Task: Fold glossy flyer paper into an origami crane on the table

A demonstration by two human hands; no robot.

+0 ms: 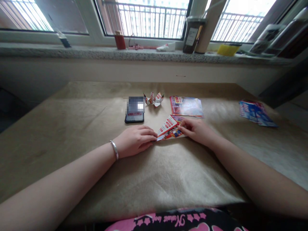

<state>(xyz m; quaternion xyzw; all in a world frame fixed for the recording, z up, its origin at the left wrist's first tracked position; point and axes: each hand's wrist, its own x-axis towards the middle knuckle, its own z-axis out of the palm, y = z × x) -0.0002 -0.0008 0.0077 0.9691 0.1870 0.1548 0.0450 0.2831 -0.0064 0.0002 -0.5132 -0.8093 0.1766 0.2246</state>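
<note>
A printed paper flyer (166,127) lies on the table in front of me, folded so that a white flap with red labels overlaps its colourful printed side. My left hand (137,140), wearing a silver bracelet (114,150), has its fingers together on the flyer's pointed left corner; the thumb is hidden. Thumb and index finger of my right hand (196,130) pinch the flyer's right part at the folded edge. Just beyond, a stack of flyers (186,106) nearly touches the folded one. A small folded paper figure (155,99) stands behind, beside a phone (134,118).
More blue and red flyers (256,113) lie far right on the brown table (96,106). Along the windowsill (149,55) stand a red cylinder (119,41), a dark lidded container (192,37) and a yellow object (228,50). The table's near edge meets my lap.
</note>
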